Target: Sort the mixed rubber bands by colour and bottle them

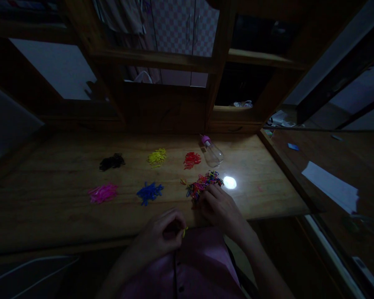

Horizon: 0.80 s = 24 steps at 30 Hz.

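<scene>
Pinched between the fingertips of my left hand (163,232) is a small yellow rubber band (185,231), held just over the table's front edge. My right hand (220,205) reaches down to the near side of a pile of mixed-colour rubber bands (202,182). Its fingers are curled together; whatever is between the tips is hidden. Sorted by colour, separate heaps lie to the left: red bands (192,160), yellow bands (156,157), blue bands (150,193), black bands (112,161) and pink bands (102,193). A tiny tan bit (183,182) lies beside the mixed pile.
Behind the mixed pile a clear bottle with a pink cap (213,153) lies on the wooden table (65,166). A bright light spot shows right of the pile. Wooden shelving (165,108) rises at the back. White paper (330,185) lies on another surface at right.
</scene>
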### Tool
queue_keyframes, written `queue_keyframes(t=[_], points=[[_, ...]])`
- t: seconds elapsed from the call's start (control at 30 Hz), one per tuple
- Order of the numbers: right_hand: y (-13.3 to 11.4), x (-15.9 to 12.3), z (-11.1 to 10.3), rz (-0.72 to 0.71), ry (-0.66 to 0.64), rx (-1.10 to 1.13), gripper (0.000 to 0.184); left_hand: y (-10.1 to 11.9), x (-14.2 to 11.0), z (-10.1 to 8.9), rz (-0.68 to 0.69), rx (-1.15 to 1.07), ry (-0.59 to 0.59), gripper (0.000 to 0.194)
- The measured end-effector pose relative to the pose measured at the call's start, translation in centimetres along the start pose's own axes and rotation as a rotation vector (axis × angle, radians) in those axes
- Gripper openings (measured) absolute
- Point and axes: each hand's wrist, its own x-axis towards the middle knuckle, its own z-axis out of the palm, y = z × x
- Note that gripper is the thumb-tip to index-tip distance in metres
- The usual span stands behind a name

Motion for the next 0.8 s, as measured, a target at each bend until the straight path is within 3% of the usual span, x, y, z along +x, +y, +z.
queue_keyframes(t=[0.13, 0.2, 0.33, 0.47, 0.67, 0.8], points=[[0.6, 0.1, 0.1, 0.063, 0.083, 0.159, 0.013, 0.3, 0.2, 1.0, -0.145, -0.305, 0.217, 0.024], [0.8, 0.1, -0.1, 0.1, 0.116, 0.256, 0.013, 0.6, 0.6, 1.0, -0.214, -0.485, 0.257, 0.035], [1.1, 0.1, -0.7, 0.209, 0.141, 0.449, 0.007, 0.9, 2.0, 1.0, -0.255, -0.848, 0.205, 0.006], [1.2, 0.4, -1.0, 0.297, 0.189, 0.537, 0.003, 1.0, 3.6, 1.6, -0.306, -1.154, 0.131, 0.019], [1.4, 0.4, -0.8, 0.293, 0.239, 0.549, 0.009, 2.6, 4.5, 1.6, -0.356, -1.231, 0.101, 0.025], [1.4, 0.2, -0.6, 0.319, 0.248, 0.727, 0.012, 3.3, 5.0, 1.4, -0.364, -1.331, 0.122, 0.03]])
